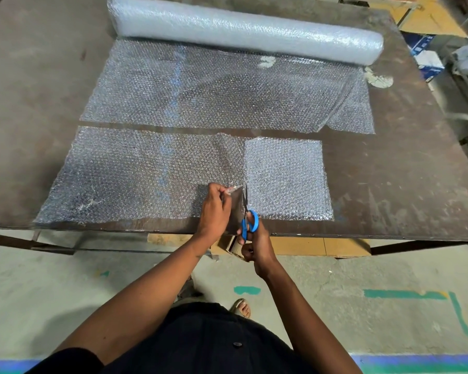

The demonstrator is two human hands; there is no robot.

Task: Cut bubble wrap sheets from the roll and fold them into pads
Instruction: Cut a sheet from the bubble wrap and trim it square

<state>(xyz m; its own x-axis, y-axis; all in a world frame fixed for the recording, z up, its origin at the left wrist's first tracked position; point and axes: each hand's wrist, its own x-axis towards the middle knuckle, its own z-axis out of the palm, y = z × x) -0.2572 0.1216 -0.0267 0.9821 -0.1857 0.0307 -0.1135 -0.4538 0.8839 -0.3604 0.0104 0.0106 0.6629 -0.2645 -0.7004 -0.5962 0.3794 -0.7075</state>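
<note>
Your right grip closes on blue scissors, blades half hidden; left grip pinches the sheet edge at 12 o'clock.

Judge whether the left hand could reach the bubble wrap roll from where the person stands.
Probably not without stepping around: the left hand pinches the cut strip at the near edge, while the roll lies across the wide table.

A: Counts off the roll?
B: One roll. Just before it, one unrolled sheet; nearer still, one cut strip and one folded pad.
A: Tools?
B: One pair of scissors, two hands.
</note>
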